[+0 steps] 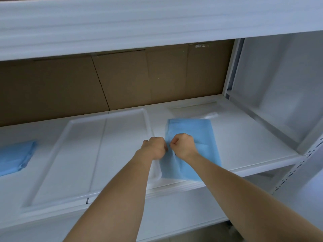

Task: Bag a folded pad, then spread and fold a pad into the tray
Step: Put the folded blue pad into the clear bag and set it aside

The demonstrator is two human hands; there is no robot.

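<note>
Head view looks down along your two bare forearms to a white shelf [244,137], under another white shelf board [122,23] that runs across the top of the frame. Your hands meet close together, knuckles almost touching, at the left edge of a folded blue pad [190,135]. Your left hand [154,147] is curled into a fist with its fingertips at that edge; your right hand [183,145] is curled the same way and lies on the pad itself. Both seem to pinch the pad or the clear bag [156,172] around it, though motion blur hides which layer each finger holds.

That pad lies lengthwise on the shelf, just right of a shallow white tray [61,142], with its near end reaching the shelf's front lip. A clear film shows beside the pad's near left corner and again beyond its far end, so the pad appears to sit at least partly inside the bag. More clear bags [192,106] lie flat farther back.

At the far left of the shelf, well apart from your hands, rests a stack of blue pads [15,156]. Brown cardboard [122,81] lines the back of the shelf.
</note>
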